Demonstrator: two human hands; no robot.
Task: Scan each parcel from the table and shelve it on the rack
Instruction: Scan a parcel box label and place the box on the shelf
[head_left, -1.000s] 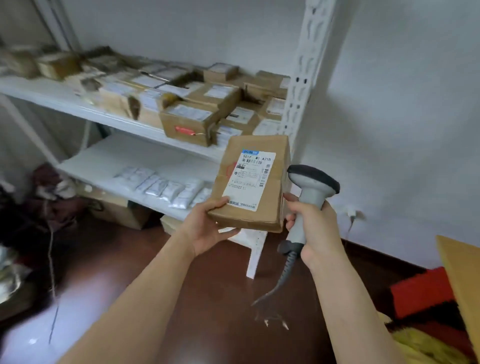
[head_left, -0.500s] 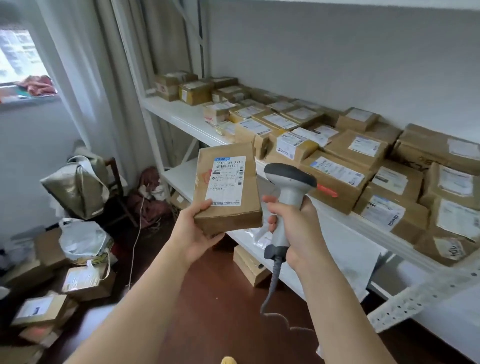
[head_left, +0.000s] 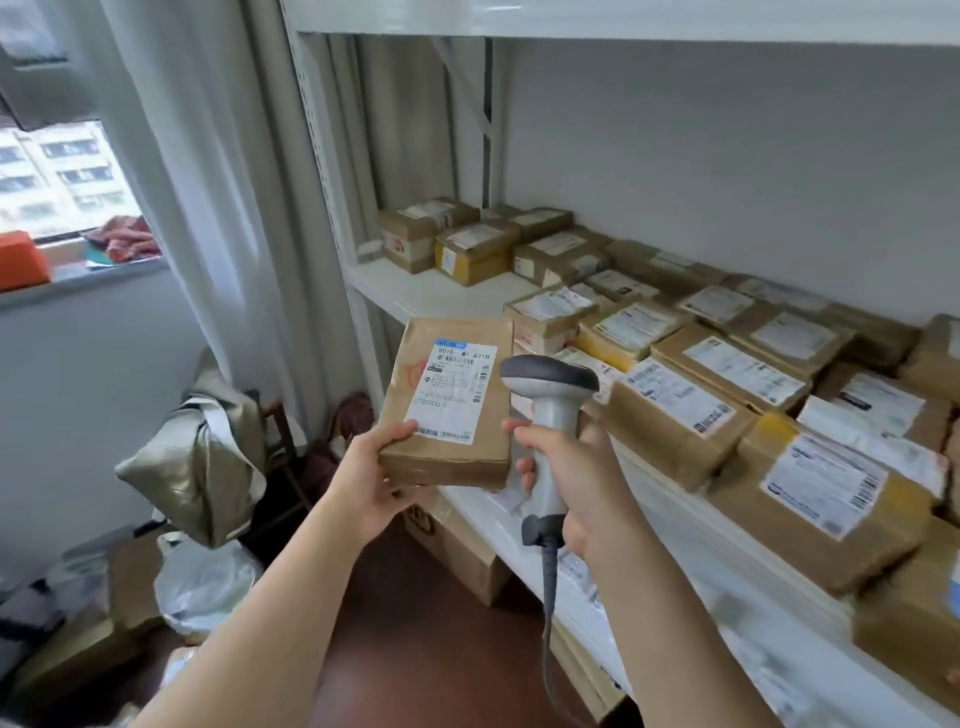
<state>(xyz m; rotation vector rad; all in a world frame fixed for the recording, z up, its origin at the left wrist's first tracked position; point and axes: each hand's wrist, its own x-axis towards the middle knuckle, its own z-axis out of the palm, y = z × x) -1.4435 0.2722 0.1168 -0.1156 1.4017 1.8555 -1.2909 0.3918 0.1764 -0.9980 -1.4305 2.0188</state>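
Observation:
My left hand grips a flat brown cardboard parcel by its near edge, white shipping label facing up. Right beside it, my right hand holds a grey barcode scanner by the handle, its dark head level with the label and its cable hanging down. Both are in front of the white rack, whose middle shelf is crowded with several labelled brown parcels. A bare strip of shelf shows at the left end, near the parcel I hold.
White rack uprights and a curtain stand to the left. A window sill is at far left. Bags and boxes clutter the floor on the left. More cartons sit under the lower shelf.
The view has swung left along the rack and closer to it. Parcel and scanner stay held together in the same grip, now near the shelf's left end.

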